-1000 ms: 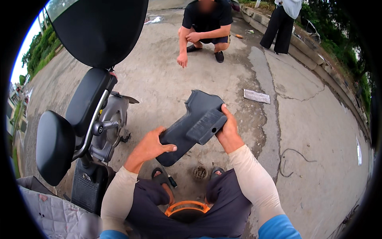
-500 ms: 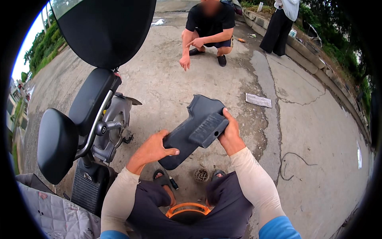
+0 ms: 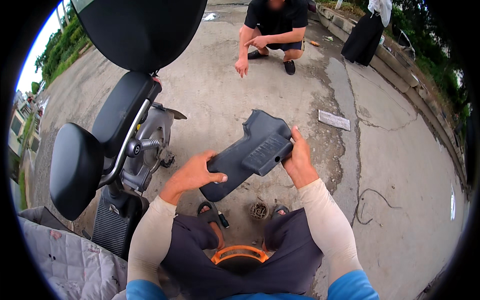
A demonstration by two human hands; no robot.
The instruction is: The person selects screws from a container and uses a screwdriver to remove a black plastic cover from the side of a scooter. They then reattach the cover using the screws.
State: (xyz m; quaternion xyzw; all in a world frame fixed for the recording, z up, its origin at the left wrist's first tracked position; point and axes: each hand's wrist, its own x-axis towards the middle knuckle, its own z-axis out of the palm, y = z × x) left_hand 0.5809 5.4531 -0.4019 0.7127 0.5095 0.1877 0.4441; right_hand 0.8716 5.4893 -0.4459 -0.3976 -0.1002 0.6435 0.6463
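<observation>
Between my two hands is a dark grey moulded plastic cover (image 3: pixel 248 156), held tilted above the ground in front of my knees. It has a raised ribbed block and a small round hole near its right edge. My left hand (image 3: pixel 192 175) grips the lower left end, thumb on top and fingers underneath, mostly hidden. My right hand (image 3: pixel 299 159) holds the right edge with the thumb up along the side. Below the cover, between my feet, stands a small round container of screws (image 3: pixel 258 211). A dark-handled tool (image 3: pixel 223 220) lies beside my left foot.
An electric scooter (image 3: pixel 122 125) with black seats stands close on my left, a quilted cloth (image 3: pixel 70 255) near it. Ahead squats a person in black (image 3: pixel 275 35); another stands farther right (image 3: pixel 367 35). A flat grey slab (image 3: pixel 334 120) and a thin cable (image 3: pixel 372 200) lie right.
The whole view has shifted slightly, so most things sit a little farther right and higher. Both hands keep their hold on the cover, and its tilt is nearly the same.
</observation>
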